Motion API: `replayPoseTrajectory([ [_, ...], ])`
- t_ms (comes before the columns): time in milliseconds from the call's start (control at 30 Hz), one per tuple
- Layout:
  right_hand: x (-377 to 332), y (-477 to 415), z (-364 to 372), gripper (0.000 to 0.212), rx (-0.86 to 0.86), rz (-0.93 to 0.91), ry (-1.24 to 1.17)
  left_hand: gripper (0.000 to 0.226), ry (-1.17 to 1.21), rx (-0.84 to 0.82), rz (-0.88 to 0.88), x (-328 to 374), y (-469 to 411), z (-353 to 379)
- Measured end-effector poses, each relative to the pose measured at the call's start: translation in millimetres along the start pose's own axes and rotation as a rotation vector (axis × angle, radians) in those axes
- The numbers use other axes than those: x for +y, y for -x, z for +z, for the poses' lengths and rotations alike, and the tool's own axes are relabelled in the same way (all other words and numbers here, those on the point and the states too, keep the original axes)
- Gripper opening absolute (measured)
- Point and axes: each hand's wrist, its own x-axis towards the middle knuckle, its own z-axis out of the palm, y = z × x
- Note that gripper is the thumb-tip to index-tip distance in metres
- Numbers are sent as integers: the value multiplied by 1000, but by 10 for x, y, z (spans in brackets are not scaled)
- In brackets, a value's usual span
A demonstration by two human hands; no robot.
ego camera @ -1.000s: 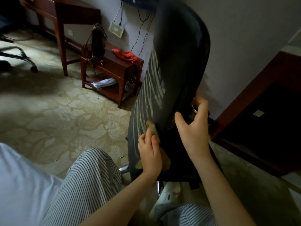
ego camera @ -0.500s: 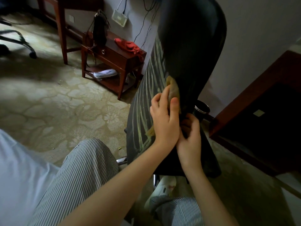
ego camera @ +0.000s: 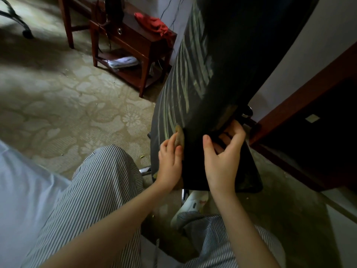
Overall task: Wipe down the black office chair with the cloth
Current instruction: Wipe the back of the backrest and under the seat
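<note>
Tan crumpled cloth point(ego camera: 179, 137) is being pressed onto the black padded office chair point(ego camera: 241, 55) by the flat left hand point(ego camera: 170, 163). The right hand point(ego camera: 222, 159) is gripping its lower edge, with open patterned carpet point(ego camera: 77, 105) lying leftward.

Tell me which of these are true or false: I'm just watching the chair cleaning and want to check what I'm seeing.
1. The left hand presses a tan cloth against the black chair. True.
2. The right hand hangs free and touches nothing. False: it grips the lower part of the chair, with the thumb on the near side and the fingers round the far edge.
3. Some red fabric lies on top of the wooden side table. True.
4. The person's trousers are plain black. False: they are light with thin dark stripes.
</note>
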Motion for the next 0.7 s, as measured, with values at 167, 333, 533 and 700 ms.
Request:
replayPoseTrajectory([
  [167,89,79,65,59,26,9,20,45,15,-32,-319,-306,50,7],
  [333,210,200,154,64,56,17,34,37,221,34,-233,164,92,81],
  [533,333,257,208,65,103,-33,66,31,208,67,98,457,90,112],
  [700,378,263,213,64,106,-11,48,35,131,160,76,75,128,208],
])
